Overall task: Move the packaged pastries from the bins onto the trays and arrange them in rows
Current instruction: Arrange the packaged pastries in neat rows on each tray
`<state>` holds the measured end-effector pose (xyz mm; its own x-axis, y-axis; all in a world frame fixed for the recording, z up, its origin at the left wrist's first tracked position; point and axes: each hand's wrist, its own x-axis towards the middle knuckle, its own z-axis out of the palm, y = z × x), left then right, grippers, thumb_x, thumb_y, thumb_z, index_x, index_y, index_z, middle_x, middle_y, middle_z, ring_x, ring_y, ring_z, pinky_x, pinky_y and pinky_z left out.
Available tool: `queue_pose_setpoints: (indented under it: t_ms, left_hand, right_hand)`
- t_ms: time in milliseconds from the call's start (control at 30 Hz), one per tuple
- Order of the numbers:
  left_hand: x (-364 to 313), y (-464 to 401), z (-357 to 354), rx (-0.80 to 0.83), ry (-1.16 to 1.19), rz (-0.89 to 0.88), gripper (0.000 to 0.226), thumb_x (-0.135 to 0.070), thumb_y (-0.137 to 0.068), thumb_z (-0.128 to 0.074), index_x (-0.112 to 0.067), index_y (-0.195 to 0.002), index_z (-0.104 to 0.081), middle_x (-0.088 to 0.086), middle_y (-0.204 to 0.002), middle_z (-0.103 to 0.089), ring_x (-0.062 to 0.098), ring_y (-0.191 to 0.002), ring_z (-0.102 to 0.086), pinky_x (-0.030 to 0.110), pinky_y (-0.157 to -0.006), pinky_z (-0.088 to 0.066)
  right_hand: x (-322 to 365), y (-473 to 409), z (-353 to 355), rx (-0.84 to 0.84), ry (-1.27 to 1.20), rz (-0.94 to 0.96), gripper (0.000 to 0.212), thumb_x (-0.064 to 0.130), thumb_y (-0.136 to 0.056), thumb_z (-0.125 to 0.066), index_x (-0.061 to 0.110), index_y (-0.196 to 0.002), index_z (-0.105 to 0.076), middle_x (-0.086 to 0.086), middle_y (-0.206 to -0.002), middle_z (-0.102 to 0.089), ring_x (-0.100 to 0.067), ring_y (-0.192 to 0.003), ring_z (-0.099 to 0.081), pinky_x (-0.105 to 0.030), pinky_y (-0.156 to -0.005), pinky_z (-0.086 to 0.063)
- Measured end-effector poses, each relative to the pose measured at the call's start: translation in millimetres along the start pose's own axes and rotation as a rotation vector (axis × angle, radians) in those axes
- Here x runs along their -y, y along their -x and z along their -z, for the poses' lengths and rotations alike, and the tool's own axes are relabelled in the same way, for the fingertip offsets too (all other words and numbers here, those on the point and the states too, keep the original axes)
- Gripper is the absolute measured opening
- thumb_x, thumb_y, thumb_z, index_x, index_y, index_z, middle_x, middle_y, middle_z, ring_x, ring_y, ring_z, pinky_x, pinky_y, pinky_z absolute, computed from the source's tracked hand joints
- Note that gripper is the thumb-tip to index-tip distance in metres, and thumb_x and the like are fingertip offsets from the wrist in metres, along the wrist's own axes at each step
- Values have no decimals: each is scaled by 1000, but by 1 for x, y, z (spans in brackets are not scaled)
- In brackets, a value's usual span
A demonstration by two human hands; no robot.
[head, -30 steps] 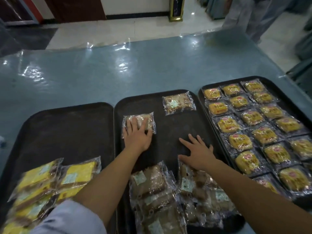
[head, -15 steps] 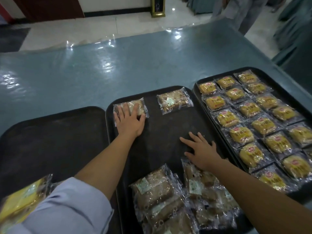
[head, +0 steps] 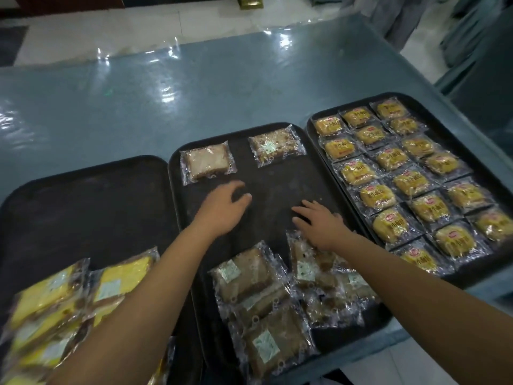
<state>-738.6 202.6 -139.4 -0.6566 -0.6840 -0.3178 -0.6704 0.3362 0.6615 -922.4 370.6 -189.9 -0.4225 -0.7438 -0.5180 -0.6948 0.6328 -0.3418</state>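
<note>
Three dark trays sit side by side on a blue-grey worktop (head: 116, 101) covered in glossy clear film that throws back white glare from overhead light. Beyond its far edge runs a pale tiled floor (head: 91, 34), with a dark doorway at upper left and grey-blue drapery at upper right. The middle tray (head: 280, 187) carries two wrapped pastries at its far end: a pale slice (head: 206, 161) at left and a nut-topped slice (head: 274, 145) at right, set apart from each other in a row. At its near end lies a loose heap of brown packaged pastries (head: 266, 298). The person's left hand (head: 222, 209) hovers over the bare middle of that tray, blurred, its fingers loosely curled and holding nothing, just short of the pale slice. The right hand (head: 319, 220) lies palm down with fingers spread flat, its heel over the far edge of the brown heap; whether the fingertips touch the tray cannot be told. The right tray (head: 319, 123) is filled with yellow packaged cakes (head: 408, 184) in three orderly rows. The left tray (head: 83, 201) is bare across its far half, with a pile of yellow wrapped slices (head: 63, 304) at its near corner, partly behind the left forearm.
</note>
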Motion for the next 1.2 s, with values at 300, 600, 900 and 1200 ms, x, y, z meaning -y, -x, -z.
queue_pose_setpoints:
  t_ms: [300, 600, 900, 1200]
  left_hand:
    - [14, 136, -83, 122, -81, 67, 60, -48, -97, -48, -35, -153, -31, -8, -159, -31, 16, -147, -25, 41, -121, -22]
    - [-13, 143, -112, 92, -278, 307, 65, -56, -101, -25, -41, -157, 4, -7, -166, 13, 19, -152, 18, 49, -122, 9]
    - [10, 106, -115, 27, -418, 261, 63, -64, -100, -12, -43, -155, 11, -5, -164, 21, 21, -149, 26, 52, -120, 16]
    - [33, 29, -81, -111, -449, 205, 61, -55, -103, -19, -36, -158, -4, 1, -167, 8, 26, -153, 12, 53, -122, 7]
  right_hand:
    - [-44, 83, -20, -159, -31, -35, 65, 70, -91, -35, 37, -147, -39, 6, -159, -29, -17, -148, -18, -54, -118, -12]
    - [-52, 94, -47, -145, 15, 22, 93, 81, -75, 7, 37, -156, -7, 7, -165, 4, -17, -151, 11, -51, -119, -1]
    - [-63, 91, -55, -172, 0, 75, 84, 82, -78, 6, 44, -153, -1, 16, -161, 13, -8, -147, 20, -46, -119, 3]
    - [-61, 91, -52, -145, 15, 57, 78, 82, -75, 9, 49, -146, 12, 18, -157, 21, -8, -146, 24, -46, -119, 4]
